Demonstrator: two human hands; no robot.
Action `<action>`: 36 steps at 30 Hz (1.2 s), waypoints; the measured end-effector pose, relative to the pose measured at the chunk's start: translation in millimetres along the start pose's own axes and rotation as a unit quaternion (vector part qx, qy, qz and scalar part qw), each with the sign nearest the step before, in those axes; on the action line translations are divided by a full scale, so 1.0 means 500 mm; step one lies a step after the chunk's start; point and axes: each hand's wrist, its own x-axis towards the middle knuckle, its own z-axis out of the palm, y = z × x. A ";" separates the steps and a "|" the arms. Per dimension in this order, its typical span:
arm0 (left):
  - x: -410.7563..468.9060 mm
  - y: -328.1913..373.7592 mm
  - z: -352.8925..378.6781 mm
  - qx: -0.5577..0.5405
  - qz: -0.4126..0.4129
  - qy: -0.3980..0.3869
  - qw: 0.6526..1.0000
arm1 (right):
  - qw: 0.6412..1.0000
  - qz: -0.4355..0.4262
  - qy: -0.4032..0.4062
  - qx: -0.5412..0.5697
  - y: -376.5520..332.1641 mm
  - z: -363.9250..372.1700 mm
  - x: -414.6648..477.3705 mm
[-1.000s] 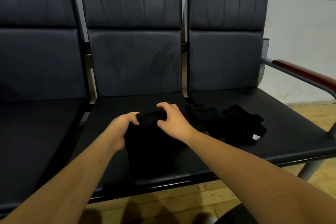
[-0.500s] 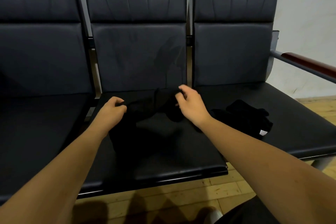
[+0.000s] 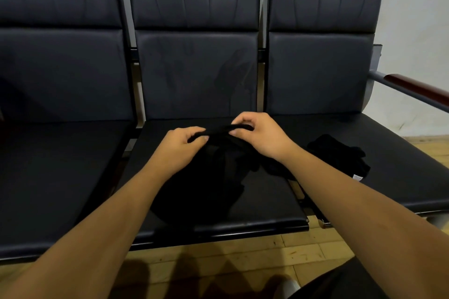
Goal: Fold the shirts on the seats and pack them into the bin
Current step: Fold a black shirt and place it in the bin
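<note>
My left hand (image 3: 177, 145) and right hand (image 3: 262, 136) sit close together, thumbs and fingers of each pinched on 1 rolled edge of the shirt (image 3: 206, 189). That edge is raised just above the middle seat (image 3: 267, 204), and the rest slumps toward 6 o'clock. The shirt looks light and limp, so I expect it to sag wherever I release it. I judge the 2 shoulder corners the better hold for spreading. The 2nd shirt (image 3: 340, 155) lies crumpled at 3 o'clock. I see no bin.
</note>
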 end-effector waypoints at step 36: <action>0.073 0.262 -0.313 -0.058 -0.076 0.228 0.969 | 0.980 0.095 0.022 -0.172 -0.297 -0.216 0.082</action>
